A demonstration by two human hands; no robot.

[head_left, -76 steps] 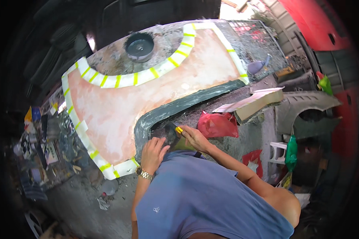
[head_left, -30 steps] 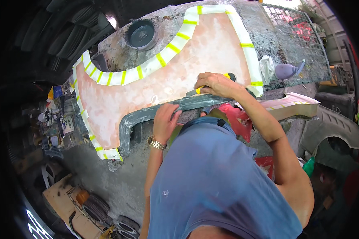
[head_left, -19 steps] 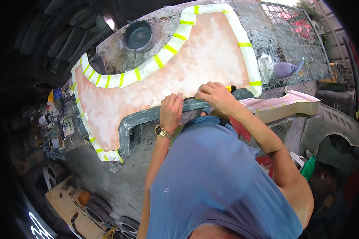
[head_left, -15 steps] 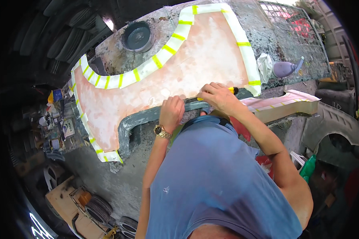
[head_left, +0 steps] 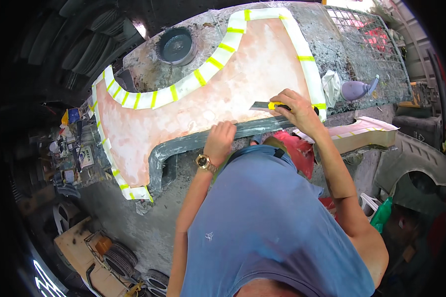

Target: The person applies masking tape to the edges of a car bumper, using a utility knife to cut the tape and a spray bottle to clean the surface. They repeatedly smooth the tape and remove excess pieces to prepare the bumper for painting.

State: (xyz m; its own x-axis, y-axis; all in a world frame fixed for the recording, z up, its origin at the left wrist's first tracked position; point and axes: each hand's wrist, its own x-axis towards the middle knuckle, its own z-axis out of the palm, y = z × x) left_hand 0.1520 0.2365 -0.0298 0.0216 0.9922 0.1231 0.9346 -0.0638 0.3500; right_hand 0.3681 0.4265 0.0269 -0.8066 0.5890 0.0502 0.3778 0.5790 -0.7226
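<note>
A large fender-shaped panel [head_left: 262, 69], pinkish with whitish patches, lies in front of me. White strips crossed by yellow tape [head_left: 187, 84] border its far curve and sides. A dark grey strip [head_left: 183, 141] runs along its near edge. My right hand [head_left: 300, 111] is closed round a yellow-and-black utility knife [head_left: 272, 105], held at the panel's near right part with its long blade pointing left. My left hand [head_left: 220, 141], a gold watch on its wrist, is at the grey edge with fingers bunched over it; what they may pinch is hidden.
Beyond the curve stands a round tub [head_left: 176, 47] of grey stuff. A purple bottle [head_left: 355, 90] and crumpled white paper [head_left: 330, 85] lie right of the panel. A second taped part [head_left: 364, 131] and a grey fender [head_left: 414, 158] are farther right. Tools and cans crowd a left bench [head_left: 82, 153].
My right hand has moved right, lifting the utility knife from the grey edge so that its blade now shows. My left hand stays at the edge, shifted slightly right in the picture.
</note>
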